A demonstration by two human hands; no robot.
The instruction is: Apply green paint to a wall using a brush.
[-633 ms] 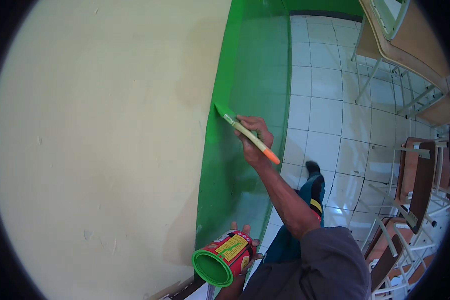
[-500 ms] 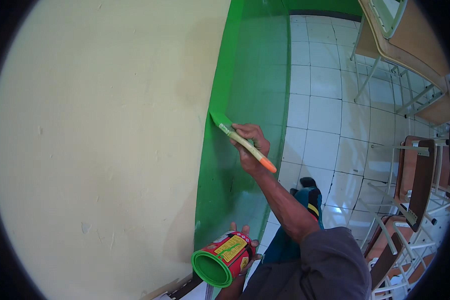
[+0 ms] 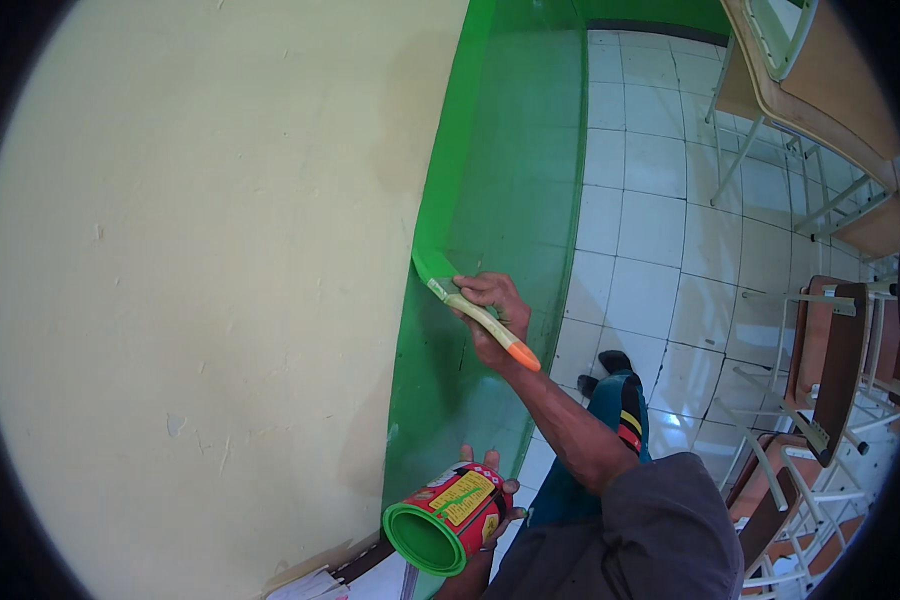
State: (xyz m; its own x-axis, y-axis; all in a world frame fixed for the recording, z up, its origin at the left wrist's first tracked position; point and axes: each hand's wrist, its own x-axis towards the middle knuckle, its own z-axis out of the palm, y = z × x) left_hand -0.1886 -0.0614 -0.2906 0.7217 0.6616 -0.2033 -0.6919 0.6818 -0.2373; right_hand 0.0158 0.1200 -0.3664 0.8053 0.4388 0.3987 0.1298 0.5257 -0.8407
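Observation:
My right hand (image 3: pixel 495 310) is closed around a paintbrush (image 3: pixel 482 322) with a pale handle and an orange end. Its green-loaded bristles press on the wall along the line where the green band (image 3: pixel 470 370) meets the cream upper wall (image 3: pixel 230 250). Fresh, brighter green runs along that line beyond the brush. Lower down, my left hand (image 3: pixel 500 500) grips a red and yellow paint can (image 3: pixel 460 505) from its far side and underneath. The can tilts with its green-coated mouth toward the wall; a green drip marks its label.
White floor tiles (image 3: pixel 650 230) lie to the right of the wall. Wooden desks (image 3: pixel 820 90) and chairs (image 3: pixel 830 370) with pale metal legs stand along the right side. Papers (image 3: pixel 315 585) lie at the bottom by the wall's foot.
My right hand has drawn the brush down along the edge, toward me, lengthening the bright green strip. The can in my left hand has barely moved.

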